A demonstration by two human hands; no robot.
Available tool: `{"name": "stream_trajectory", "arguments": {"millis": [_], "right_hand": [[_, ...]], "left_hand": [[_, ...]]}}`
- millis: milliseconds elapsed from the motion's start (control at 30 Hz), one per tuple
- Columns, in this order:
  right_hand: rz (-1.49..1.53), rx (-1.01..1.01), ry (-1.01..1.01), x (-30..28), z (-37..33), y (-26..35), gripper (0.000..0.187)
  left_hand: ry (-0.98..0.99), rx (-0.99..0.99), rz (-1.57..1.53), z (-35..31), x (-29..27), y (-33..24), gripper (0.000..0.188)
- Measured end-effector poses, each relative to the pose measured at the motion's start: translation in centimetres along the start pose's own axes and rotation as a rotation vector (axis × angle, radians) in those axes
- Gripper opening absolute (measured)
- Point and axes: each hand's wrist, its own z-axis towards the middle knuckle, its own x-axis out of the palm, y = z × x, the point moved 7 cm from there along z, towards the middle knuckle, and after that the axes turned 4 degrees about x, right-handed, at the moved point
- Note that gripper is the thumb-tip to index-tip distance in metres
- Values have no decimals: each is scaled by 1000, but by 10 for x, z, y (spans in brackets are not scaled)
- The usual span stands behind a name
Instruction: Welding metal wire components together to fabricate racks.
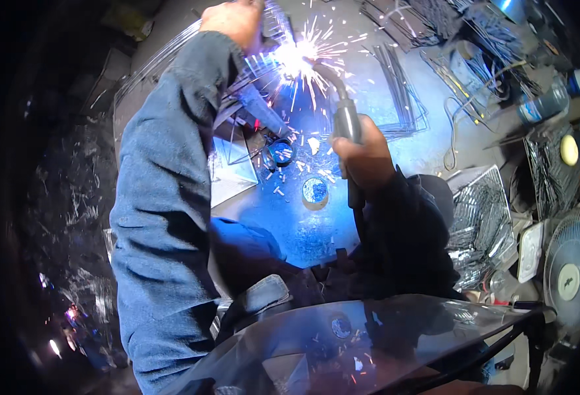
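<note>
Blue-grey woven cloth, creased in deep folds, is seen on the L sleeve (161,184). L hand (232,25) is held out toward the far edge of the table (296,230); it's partly cut off, so what's gripped can't be told. Hands are well apart. R hand (371,155) is clamped round the smooth, dark handle of a torch (348,122), held over the table; its bent metal neck is aimed left, the tip lost in white glare w/ thin, straight sparks (296,59) thrown out. Just below-left of the glare, a flat bluish bar (263,110) is lit up. Toward the table's near edge, a round can (315,191) is stood; short pale bits (278,191) are scattered about it, w/ a dark round pot (280,153) set beyond. Smooth pale sheet (234,170), sharp-cornered, is laid near the sleeve. Toward the table's R edge, thin wire frames (402,99) are laid flat. Further R, a ribbed round fan (569,283), a clear bottle (545,104) & a heap of shiny, thin strips (480,217) are seen.
</note>
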Motion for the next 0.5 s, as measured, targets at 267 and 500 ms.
{"name": "stream_trajectory", "arguments": {"millis": [267, 500], "right_hand": [[-954, -336, -41, 13, -63, -55, 39], [-412, -308, 81, -81, -177, -37, 24]], "left_hand": [[-83, -9, -512, 21, 35, 96, 73], [-52, 8, -785, -63, 68, 145, 55]]}}
